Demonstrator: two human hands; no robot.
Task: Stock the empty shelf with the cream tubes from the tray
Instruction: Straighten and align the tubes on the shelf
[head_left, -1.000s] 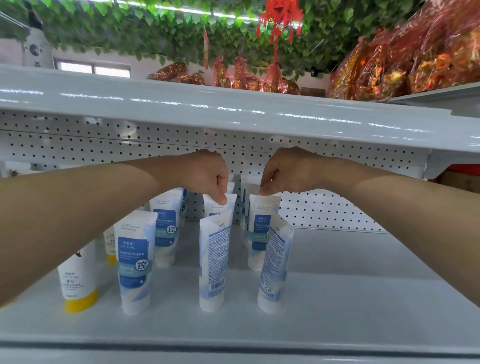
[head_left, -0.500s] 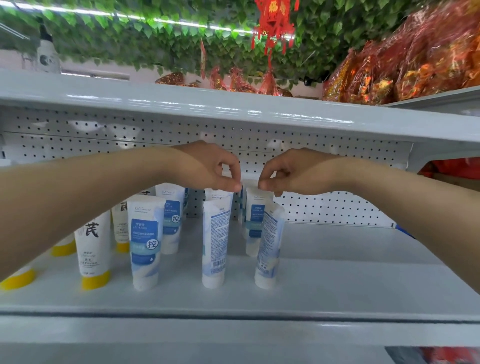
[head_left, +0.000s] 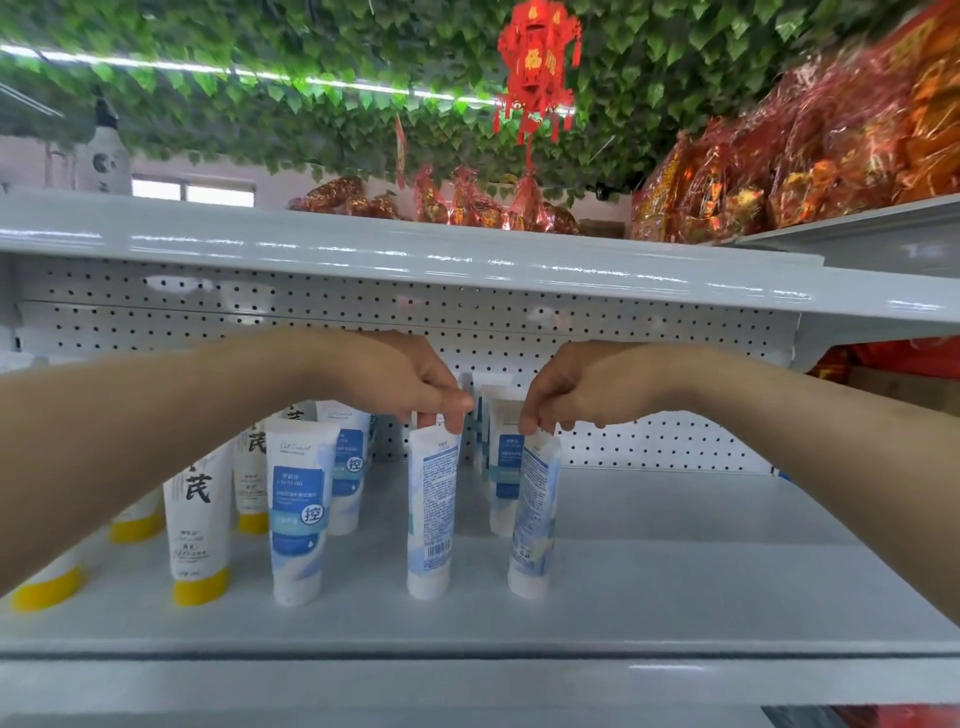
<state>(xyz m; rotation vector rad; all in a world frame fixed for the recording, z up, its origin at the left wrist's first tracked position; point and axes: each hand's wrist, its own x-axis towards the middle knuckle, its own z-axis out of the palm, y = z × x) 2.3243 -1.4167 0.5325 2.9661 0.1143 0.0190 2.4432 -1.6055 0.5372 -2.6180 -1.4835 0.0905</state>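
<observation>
While standing cap-down on the shelf (head_left: 675, 597), being pinched at top crimps: one cream tube (head_left: 430, 519) by left hand (head_left: 400, 379), another tube (head_left: 535, 519) by right hand (head_left: 576, 389).

tubes (head_left: 296, 512) — white-blue, upright on caps | shelf (head_left: 675, 582) — grey, right part bare
</observation>
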